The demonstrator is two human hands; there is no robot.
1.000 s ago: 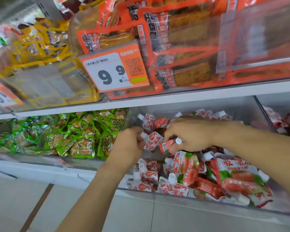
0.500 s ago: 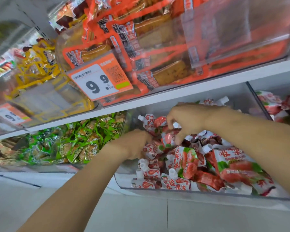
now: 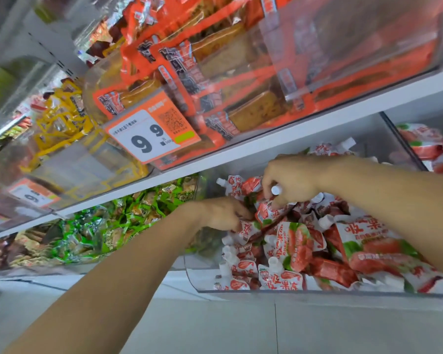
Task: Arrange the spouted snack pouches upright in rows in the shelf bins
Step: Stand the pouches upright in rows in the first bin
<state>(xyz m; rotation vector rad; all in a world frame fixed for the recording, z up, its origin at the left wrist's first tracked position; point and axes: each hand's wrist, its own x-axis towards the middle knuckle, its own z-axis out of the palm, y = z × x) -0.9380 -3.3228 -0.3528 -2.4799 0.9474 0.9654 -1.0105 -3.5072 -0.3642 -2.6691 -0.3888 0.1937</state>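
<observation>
A clear plastic shelf bin (image 3: 241, 290) holds several red-and-white spouted snack pouches. Those at its left side stand in a row (image 3: 237, 261) with white caps up; the rest lie in a loose heap (image 3: 343, 241). My right hand (image 3: 292, 180) reaches in from the right and pinches a pouch (image 3: 271, 210) near its white cap. My left hand (image 3: 223, 213) comes in from the lower left, its fingers curled round a pouch (image 3: 244, 229) at the back of the row; its fingertips are hidden among the packs.
Left of this bin lie green snack packs (image 3: 128, 221). The shelf above carries orange packs (image 3: 215, 72), yellow packs (image 3: 62, 116) and a 9.9 price tag (image 3: 151, 136). Another bin of pouches (image 3: 430, 146) sits at the far right. Pale floor tiles lie below.
The view has tilted and moved closer. My right hand has brought its capped pouch up and toward the back of the bin; my left hand stays at the row's back end.
</observation>
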